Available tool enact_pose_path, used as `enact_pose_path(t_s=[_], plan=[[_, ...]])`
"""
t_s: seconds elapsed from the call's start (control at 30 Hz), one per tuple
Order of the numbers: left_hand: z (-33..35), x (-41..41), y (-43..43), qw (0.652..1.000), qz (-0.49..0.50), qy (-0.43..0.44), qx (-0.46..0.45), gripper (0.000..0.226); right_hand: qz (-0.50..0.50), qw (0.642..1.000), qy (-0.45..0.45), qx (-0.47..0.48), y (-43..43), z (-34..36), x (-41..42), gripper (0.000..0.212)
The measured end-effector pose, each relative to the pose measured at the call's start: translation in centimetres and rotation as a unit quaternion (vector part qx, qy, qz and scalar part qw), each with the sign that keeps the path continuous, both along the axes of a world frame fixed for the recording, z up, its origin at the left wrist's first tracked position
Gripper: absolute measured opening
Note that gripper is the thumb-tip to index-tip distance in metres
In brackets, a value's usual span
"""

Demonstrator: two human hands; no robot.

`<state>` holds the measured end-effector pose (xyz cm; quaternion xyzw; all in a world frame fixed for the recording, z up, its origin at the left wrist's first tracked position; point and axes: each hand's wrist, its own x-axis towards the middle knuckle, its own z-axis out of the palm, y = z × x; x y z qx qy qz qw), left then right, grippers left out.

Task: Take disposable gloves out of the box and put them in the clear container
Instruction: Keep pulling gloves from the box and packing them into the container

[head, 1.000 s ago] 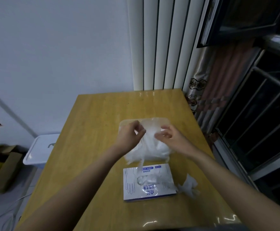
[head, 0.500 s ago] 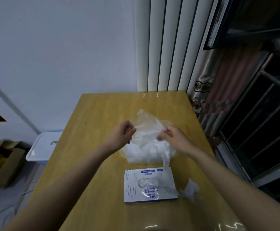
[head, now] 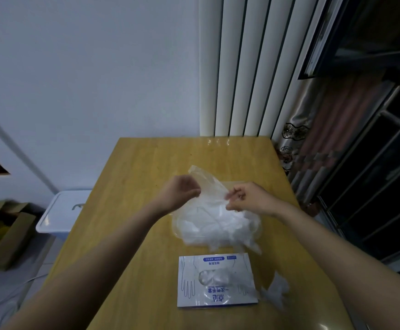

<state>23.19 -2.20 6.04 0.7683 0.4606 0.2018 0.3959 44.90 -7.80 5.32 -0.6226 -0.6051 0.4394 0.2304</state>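
A thin clear disposable glove is stretched between my two hands above the table. My left hand pinches its left edge and my right hand pinches its right edge. Under them sits the clear container, heaped with crumpled white gloves that spill over its near rim. Closer to me lies the white and blue glove box, flat, with gloves showing in its oval opening. One loose glove lies on the table beside the box's right edge.
The wooden table ends at a white wall and white vertical slats at the back. A white lidded bin and cardboard boxes sit on the floor to the left. Curtains and a dark window frame stand to the right.
Both hands rose from the heap in the container and drew apart, lifting one glove and spreading it between them.
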Motion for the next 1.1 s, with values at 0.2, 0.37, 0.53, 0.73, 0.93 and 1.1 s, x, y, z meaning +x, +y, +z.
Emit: enact_pose_path(t_s=[0.2,0.37,0.53,0.73,0.93,1.1], plan=[[2.1,1.2,2.4,0.994,0.031,-0.027,0.105,0.013,-0.108,0.972,-0.110,0.178,2.2,2.0,0.7,0.021],[2.7,2.0,3.5,0.969,0.072,-0.107,0.209,0.038,-0.156,0.876,-0.156,0.429,2.2,2.9,0.5,0.020],[-1.8,1.1,3.7,0.975,0.024,0.029,0.220,0.038,-0.058,0.906,-0.219,0.358,1.1,-2.1,0.9,0.021],[-7.0,1.2,4.1,0.936,-0.087,0.220,0.260,0.018,0.070,0.957,-0.252,0.123,1.5,-7.3,0.6,0.037],[-9.4,2.3,4.5,0.860,-0.186,0.409,0.241,0.020,0.120,0.972,-0.196,-0.048,2.6,-9.4,-0.3,0.026],[-10.0,3.0,4.6,0.844,-0.172,0.453,0.230,0.020,0.034,0.980,-0.187,0.063,3.3,-8.0,-0.7,0.020]])
